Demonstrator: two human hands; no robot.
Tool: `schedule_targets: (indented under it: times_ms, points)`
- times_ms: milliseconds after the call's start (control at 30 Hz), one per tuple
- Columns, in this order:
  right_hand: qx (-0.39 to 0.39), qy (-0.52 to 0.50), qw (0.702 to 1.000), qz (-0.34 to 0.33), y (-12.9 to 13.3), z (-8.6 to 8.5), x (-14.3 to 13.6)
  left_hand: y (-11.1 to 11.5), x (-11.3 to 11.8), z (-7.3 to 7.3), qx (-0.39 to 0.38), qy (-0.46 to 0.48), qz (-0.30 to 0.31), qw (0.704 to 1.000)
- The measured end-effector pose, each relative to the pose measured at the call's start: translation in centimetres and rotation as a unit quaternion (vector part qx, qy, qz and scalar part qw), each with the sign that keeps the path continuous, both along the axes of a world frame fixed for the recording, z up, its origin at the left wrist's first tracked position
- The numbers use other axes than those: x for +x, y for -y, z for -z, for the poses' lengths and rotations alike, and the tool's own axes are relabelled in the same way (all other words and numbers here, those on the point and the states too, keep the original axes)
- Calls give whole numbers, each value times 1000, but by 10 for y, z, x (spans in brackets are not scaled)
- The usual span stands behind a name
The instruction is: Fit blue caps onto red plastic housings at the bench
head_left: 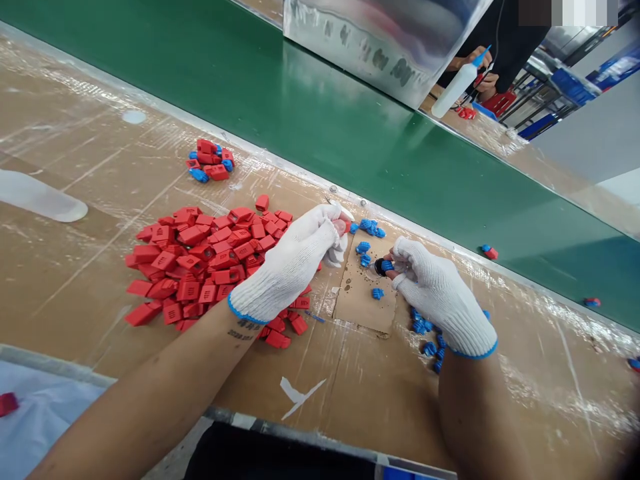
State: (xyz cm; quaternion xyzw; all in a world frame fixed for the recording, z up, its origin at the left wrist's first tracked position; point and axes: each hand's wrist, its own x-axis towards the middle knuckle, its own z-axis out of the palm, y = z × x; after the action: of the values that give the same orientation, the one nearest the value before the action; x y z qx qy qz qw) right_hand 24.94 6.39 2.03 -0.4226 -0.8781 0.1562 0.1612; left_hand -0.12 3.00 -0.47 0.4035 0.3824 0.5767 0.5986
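Note:
My left hand [313,240], in a white knit glove with bare fingertips, is closed on a small red plastic piece [348,227], mostly hidden by the fingers. My right hand [427,283], gloved the same way, pinches a small ribbed blue piece [387,265] at a round black dish [379,269]. Whether the piece touches the dish I cannot tell. Under it lies a cardboard sheet [357,303] with several loose blue pieces [377,293]. Left of my left hand spreads a large heap of hollow red pieces [207,257]. More blue pieces [420,323] lie beneath my right hand.
A small pile of red and blue pieces [213,160] sits at the back left. Beyond the table runs a green conveyor belt [200,73] under a metal housing [370,57]. Across it are a nozzle bottle [455,90] and a co-worker's hands [486,83]. Joined red-blue pieces [490,252] lie rightward.

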Motion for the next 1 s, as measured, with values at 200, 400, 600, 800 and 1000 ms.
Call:
schedule_targets:
  times_ms: [200, 400, 600, 800, 1000]
  points:
    - [1, 12, 1000, -4, 0, -3, -1, 1, 0, -3, -5, -1, -14, 1000]
    - [32, 20, 999, 15, 1, -7, 7, 2, 2, -7, 4, 23, -14, 1000]
    - [39, 32, 999, 21, 0, -6, 14, 0, 2, -6, -4, 14, -23, 1000]
    - [42, 56, 997, 22, 0, -4, 15, 0, 1, -7, 2, 3, -24, 1000]
    - [36, 59, 998, 14, 0, -5, 11, 2, 0, -12, -11, 14, -26, 1000]
